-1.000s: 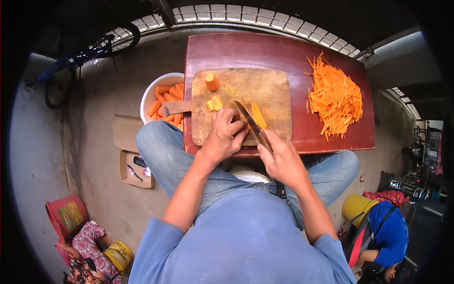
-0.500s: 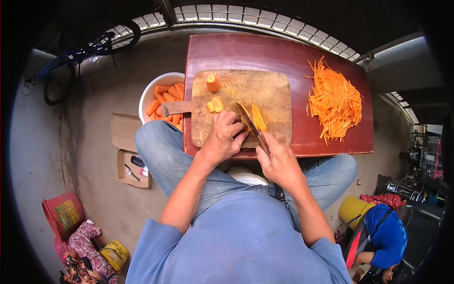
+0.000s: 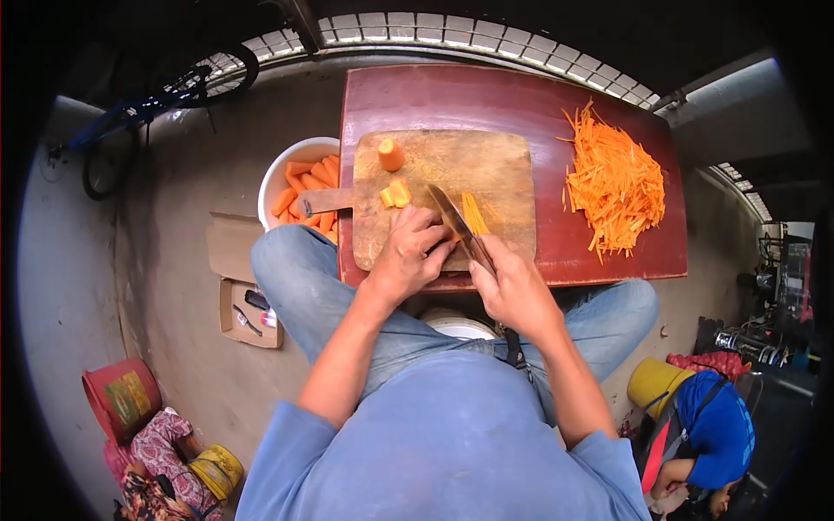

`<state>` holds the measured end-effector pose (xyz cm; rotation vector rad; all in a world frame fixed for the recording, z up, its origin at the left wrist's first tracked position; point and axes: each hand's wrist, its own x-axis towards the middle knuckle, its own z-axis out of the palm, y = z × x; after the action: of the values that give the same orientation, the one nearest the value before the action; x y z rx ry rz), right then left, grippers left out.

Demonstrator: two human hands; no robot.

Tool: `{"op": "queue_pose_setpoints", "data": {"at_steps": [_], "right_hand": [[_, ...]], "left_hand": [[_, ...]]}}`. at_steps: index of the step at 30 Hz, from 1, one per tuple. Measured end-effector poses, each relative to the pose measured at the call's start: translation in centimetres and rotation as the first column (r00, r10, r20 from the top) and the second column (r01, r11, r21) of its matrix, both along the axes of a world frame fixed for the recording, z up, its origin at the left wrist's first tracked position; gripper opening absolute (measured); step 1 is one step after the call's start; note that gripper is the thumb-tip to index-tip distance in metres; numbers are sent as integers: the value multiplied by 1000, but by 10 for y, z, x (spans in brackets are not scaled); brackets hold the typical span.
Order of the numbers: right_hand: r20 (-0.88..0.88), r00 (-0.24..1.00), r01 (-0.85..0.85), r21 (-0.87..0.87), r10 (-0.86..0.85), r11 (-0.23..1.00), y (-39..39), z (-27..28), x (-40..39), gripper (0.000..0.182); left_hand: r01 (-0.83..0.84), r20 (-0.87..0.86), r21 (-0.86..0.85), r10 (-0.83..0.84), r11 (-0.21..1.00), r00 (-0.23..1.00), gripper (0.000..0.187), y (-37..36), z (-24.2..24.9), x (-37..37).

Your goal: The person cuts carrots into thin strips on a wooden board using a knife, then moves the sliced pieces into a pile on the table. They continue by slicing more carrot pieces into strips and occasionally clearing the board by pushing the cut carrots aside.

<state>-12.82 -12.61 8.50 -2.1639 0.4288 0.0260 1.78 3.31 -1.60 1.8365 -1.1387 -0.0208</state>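
Note:
With its fingers curled, my left hand (image 3: 412, 253) presses a carrot piece, mostly hidden, against the wooden cutting board (image 3: 512, 182). My right hand (image 3: 512, 286) is closed round the handle of a knife (image 3: 453, 217), whose blade lies right beside my left fingertips. Thin carrot strips (image 3: 473, 214) rest on the board just right of the blade. Above my left hand are a few orange chunks (image 3: 395, 194), and farther up stands a thick carrot piece (image 3: 390, 155). A large heap of carrot shreds (image 3: 613, 182) sits on the right of the red table (image 3: 417, 91).
Left of the table, a white bucket (image 3: 268, 184) holds whole carrots. An open cardboard box (image 3: 228, 313) lies on the floor. One person (image 3: 717, 425) is at the lower right by a yellow bucket (image 3: 647, 382), another (image 3: 165, 447) at the lower left. A bicycle (image 3: 130, 113) stands upper left.
The knife has shifted very slightly, its tip a little to the left and its handle slightly lower. My left hand stays in nearly the same place. The whole view has shifted a little.

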Motion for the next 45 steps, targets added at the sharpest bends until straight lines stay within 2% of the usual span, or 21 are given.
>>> {"op": "queue_pose_setpoints", "data": {"at_steps": [3,9,11,13,15,18,24,33,39,42,45], "right_hand": [[-77,997,21,-11,-21,1000,6,-2,-11,24],[81,997,-12,-22,14,1000,-2,-12,11,21],[45,999,-21,2,21,1000,0,0,1,25],[17,1000,-22,-1,22,1000,5,-2,-7,27],[16,1000,13,-38,-13,999,10,-11,-9,27],[57,998,-23,-41,25,999,3,-10,7,31],[37,999,10,-51,-8,999,9,-10,-8,21],[-5,999,-48,-31,47,998,3,2,0,21],[43,998,-34,9,34,999,-2,-12,18,27],[-53,997,-50,14,50,999,1,4,8,25],[16,1000,-17,-45,18,999,9,-6,-3,24]], "left_hand": [[-10,0,41,10,999,1000,24,2,3,-1],[1,-4,29,-1,1000,1000,23,1,1,1],[-12,17,-25,12,1000,1000,22,2,1,-1],[-14,6,-6,14,1000,1000,19,2,-1,-2],[-15,-8,-8,15,1000,1000,17,1,-3,-2],[-22,-23,-33,22,999,1000,17,0,-7,-4],[-27,2,-34,27,999,1000,16,1,-6,-4],[-16,-15,-37,15,999,1000,16,2,-8,-2],[-8,17,-11,9,1000,1000,20,2,1,0],[-17,4,-21,17,1000,1000,19,3,0,-2],[-10,-13,-24,10,1000,1000,16,3,-4,-1]]}}
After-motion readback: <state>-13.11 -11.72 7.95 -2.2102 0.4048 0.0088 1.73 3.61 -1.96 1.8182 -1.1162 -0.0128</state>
